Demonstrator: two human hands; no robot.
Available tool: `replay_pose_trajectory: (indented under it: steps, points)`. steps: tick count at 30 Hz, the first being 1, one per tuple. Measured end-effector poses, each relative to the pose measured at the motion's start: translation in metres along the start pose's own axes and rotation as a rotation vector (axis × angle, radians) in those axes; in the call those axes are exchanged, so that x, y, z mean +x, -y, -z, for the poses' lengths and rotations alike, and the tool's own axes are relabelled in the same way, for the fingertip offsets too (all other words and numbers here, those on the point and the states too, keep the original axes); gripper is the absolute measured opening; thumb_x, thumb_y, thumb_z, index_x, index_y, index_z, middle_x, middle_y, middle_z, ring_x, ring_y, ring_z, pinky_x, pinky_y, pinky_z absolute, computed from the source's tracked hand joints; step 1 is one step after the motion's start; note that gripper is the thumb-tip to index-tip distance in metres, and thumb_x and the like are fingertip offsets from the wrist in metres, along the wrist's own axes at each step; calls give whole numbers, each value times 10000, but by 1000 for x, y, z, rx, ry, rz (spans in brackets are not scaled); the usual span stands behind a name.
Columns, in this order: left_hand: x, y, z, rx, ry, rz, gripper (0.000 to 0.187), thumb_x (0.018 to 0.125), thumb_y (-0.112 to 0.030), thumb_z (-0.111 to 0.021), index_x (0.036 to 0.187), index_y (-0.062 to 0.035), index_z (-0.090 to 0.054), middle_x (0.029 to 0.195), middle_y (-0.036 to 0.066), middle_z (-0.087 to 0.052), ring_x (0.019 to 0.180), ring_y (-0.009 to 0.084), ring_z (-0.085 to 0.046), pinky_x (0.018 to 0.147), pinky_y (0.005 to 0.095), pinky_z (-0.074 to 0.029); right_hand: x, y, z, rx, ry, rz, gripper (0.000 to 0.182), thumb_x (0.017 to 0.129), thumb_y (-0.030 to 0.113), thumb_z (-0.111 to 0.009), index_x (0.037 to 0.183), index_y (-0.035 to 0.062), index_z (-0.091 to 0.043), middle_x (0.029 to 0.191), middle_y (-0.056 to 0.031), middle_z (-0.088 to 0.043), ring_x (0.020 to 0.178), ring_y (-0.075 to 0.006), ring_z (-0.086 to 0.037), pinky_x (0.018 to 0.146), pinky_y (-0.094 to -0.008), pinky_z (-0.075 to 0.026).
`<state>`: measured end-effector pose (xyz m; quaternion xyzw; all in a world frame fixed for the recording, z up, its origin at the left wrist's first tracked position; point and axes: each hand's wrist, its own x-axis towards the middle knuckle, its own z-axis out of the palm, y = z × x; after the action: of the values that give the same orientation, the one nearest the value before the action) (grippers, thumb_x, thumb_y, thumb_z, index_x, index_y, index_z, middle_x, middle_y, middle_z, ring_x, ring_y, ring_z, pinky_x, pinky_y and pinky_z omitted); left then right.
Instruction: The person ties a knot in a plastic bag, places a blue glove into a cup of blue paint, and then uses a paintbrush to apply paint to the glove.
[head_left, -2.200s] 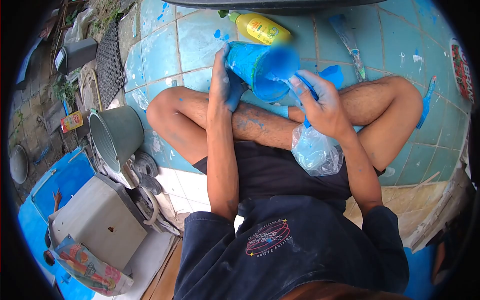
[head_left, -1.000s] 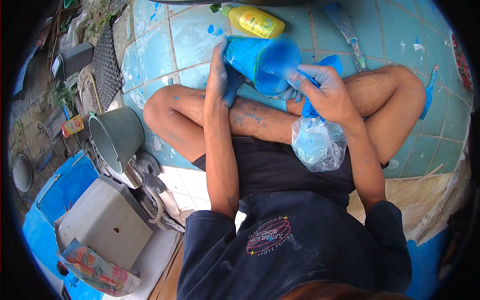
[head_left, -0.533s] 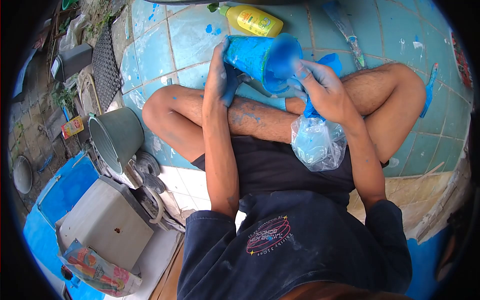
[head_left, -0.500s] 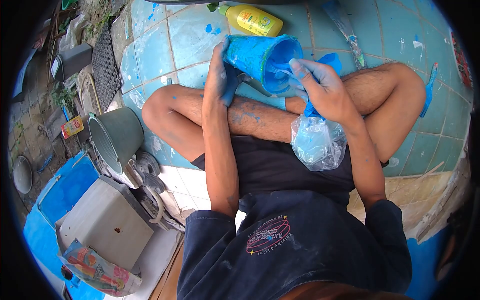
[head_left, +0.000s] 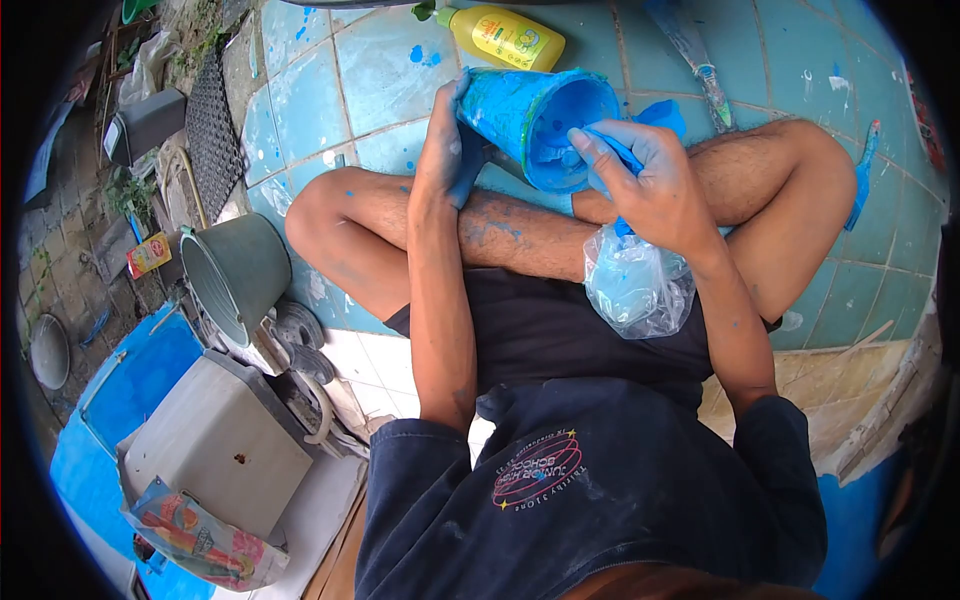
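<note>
A blue, paint-coated plastic container (head_left: 500, 105) is tilted on its side above my crossed legs, its mouth towards the right. My left hand (head_left: 445, 150) is closed around its base end, with blue paint on the fingers. At the mouth, my right hand (head_left: 655, 180) grips a slim blue handle (head_left: 615, 150), fingers smeared pale blue; I cannot tell what tool it belongs to. Wet blue paint coats the container's inside. Just below the right hand, a clear plastic bag (head_left: 640, 290) with something pale blue inside rests on my lap.
A yellow bottle (head_left: 515, 40) lies beyond the container on paint-spotted tiles (head_left: 385, 80). A paint-stained brush (head_left: 705, 75) lies at the upper right, and a blue-smeared stick (head_left: 862, 180) beside my right knee. To the left stand a grey-green bucket (head_left: 235, 275) and a pale box (head_left: 215, 440).
The container has shifted slightly right in my left hand. My right hand has turned at its mouth, and the blue handle now shows between the fingers.
</note>
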<state>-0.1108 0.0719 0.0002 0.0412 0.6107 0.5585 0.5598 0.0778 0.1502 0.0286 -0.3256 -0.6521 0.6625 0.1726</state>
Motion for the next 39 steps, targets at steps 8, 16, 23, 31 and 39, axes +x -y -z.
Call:
replay_pose_trajectory:
  steps: [8, 16, 23, 31, 39]
  points:
    - [7, 3, 7, 46, 21, 21, 528, 905, -549, -436, 1125, -85, -562, 982, 50, -634, 890, 157, -558, 713, 321, -420, 1, -5, 3, 71, 9, -125, 251, 883, 203, -577, 797, -29, -621, 543, -79, -503, 487, -88, -479, 470, -284, -397]
    - [16, 9, 11, 141, -13, 123, 489, 885, -544, -486, 974, -81, -616, 794, 41, -625, 693, 136, -550, 619, 273, -430, 2, -18, 5, 44, 71, -110, 249, 895, 183, -547, 877, -51, -629, 672, -69, -623, 550, -101, -529, 532, -280, -438]
    - [16, 12, 10, 172, -30, 123, 484, 882, -535, -502, 967, -73, -619, 794, 47, -626, 704, 140, -562, 629, 276, -438, -1, -3, 5, 80, 101, -277, 204, 876, 128, -557, 911, -59, -628, 639, -105, -617, 534, -107, -553, 523, -295, -459]
    - [17, 11, 15, 209, 30, 149, 520, 904, -517, -469, 1110, -52, -579, 995, 82, -622, 918, 184, -566, 799, 352, -428, -2, -14, 6, -16, 172, -173, 216, 881, 126, -583, 969, -65, -629, 713, -97, -628, 571, -119, -570, 538, -290, -474]
    - [15, 11, 7, 183, -3, 126, 518, 891, -528, -486, 1081, -62, -607, 935, 58, -644, 840, 153, -579, 695, 295, -439, -3, -16, 2, -232, 129, -117, 237, 844, 152, -635, 964, -49, -664, 765, -182, -672, 621, -236, -642, 609, -334, -498]
